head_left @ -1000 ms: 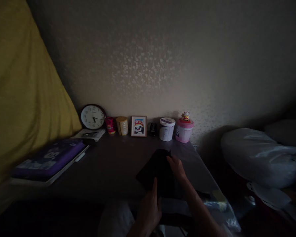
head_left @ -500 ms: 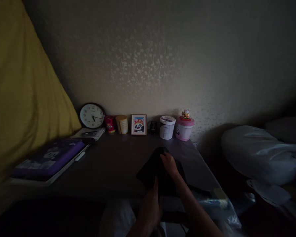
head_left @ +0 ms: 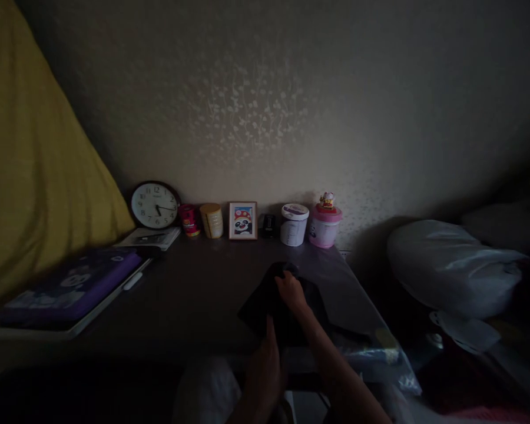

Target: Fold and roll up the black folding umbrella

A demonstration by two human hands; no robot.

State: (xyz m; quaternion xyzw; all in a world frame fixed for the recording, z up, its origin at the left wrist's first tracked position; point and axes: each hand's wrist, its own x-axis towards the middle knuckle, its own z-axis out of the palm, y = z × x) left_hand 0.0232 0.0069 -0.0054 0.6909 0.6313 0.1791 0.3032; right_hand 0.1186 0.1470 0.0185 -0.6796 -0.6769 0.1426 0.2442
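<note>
A black, soft-looking cloth item (head_left: 258, 300) lies on the near part of the table, too dark for me to make out its kind. A thin dark strap-like piece trails from it to the right. My right hand (head_left: 291, 290) is closed on its upper part, fingers bunched on the material. Lower down, my left hand (head_left: 265, 362) is at the near edge of the same item, its thumb pointing up along it. The other left fingers are hidden in the dark.
Along the wall stand a round clock (head_left: 155, 205), a red can (head_left: 189, 221), a yellow canister (head_left: 211, 221), a framed panda picture (head_left: 243, 221) and two tubs, one white (head_left: 294, 227), one pink (head_left: 325, 229). A purple case (head_left: 77, 285) lies left; a pale bag (head_left: 450, 268) sits right.
My right hand has shifted slightly left on the black cloth item, which stays in place under both hands. The whole view has turned a little to the right.
</note>
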